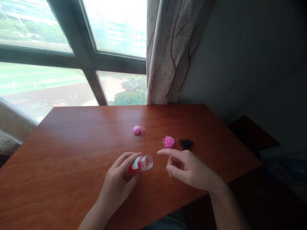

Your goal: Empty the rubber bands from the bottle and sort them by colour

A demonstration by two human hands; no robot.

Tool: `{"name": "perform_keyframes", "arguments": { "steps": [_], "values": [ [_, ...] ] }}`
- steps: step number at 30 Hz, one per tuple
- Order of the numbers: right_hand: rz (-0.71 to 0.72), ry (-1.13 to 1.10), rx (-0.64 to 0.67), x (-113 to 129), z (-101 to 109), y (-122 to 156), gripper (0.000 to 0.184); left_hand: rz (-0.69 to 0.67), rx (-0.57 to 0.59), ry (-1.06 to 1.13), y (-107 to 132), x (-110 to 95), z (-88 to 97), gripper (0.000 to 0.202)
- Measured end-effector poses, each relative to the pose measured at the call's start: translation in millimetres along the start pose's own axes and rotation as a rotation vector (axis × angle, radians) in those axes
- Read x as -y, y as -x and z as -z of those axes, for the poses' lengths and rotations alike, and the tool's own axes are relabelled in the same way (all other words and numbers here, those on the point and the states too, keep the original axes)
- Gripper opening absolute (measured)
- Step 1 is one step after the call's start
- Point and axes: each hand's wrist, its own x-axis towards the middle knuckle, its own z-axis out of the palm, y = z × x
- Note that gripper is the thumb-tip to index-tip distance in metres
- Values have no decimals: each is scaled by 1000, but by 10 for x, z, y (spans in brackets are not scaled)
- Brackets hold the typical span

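Observation:
My left hand (pixel 120 179) is wrapped round a small clear jar (pixel 145 162) with red contents and a white label. The jar lies tilted, its uncapped mouth facing right; my fingers hide much of its body. To the right of that mouth, a short gap away, is my right hand (pixel 189 169). Its index finger points left, the thumb is apart and the other fingers are curled, with nothing visible in them. Beyond it lie a pile of pink rubber bands (pixel 169 141) and a pile of black rubber bands (pixel 186 143). A pink cap with a loop (pixel 137 130) sits farther back.
The brown wooden table (pixel 59 153) ends at a window (pixel 79 57) and a patterned curtain (pixel 168 48). Its right edge drops off near a dark wall (pixel 235 57). Part of my clothed lap shows below the front edge.

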Motion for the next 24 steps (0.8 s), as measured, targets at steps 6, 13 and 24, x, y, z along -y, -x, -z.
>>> {"name": "perform_keyframes", "arguments": {
  "steps": [6,13,24],
  "values": [
    [-34,251,-480,-311,154,-117,23,18,-18,21,-19,-24,19,29],
    [57,867,-538,-755,-118,-601,39,18,-14,9,-16,10,13,29],
    [72,985,-457,-957,-154,-758,31,5,-32,-1,-20,-27,26,28]
  ]
}}
